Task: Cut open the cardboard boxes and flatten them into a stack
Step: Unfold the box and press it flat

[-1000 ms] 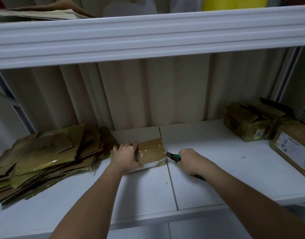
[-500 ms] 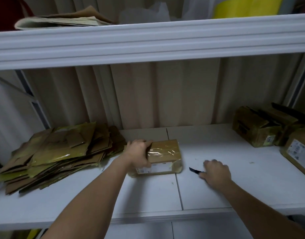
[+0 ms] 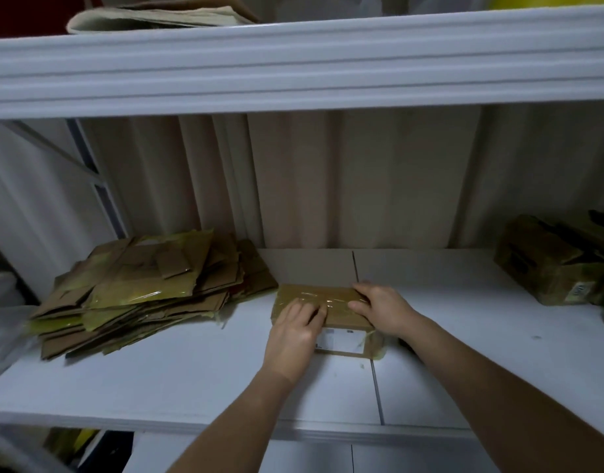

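1. Since half a second ago, the right hand (image 3: 382, 310) has left the utility knife and come onto the taped cardboard box (image 3: 322, 307); only a dark sliver that may be the knife shows beside the right forearm.
2. Both hands now rest on the box: the left hand (image 3: 295, 331) lies on its top with fingers slightly bent, and the right hand curls round its right end.
3. Done, I judge: a sizeable stack of flattened boxes (image 3: 143, 290) lies on the shelf (image 3: 178, 380) just left of the box.
4. Left: this box looks unflattened, with its tape on, and more closed boxes (image 3: 546, 271) wait at the far right.
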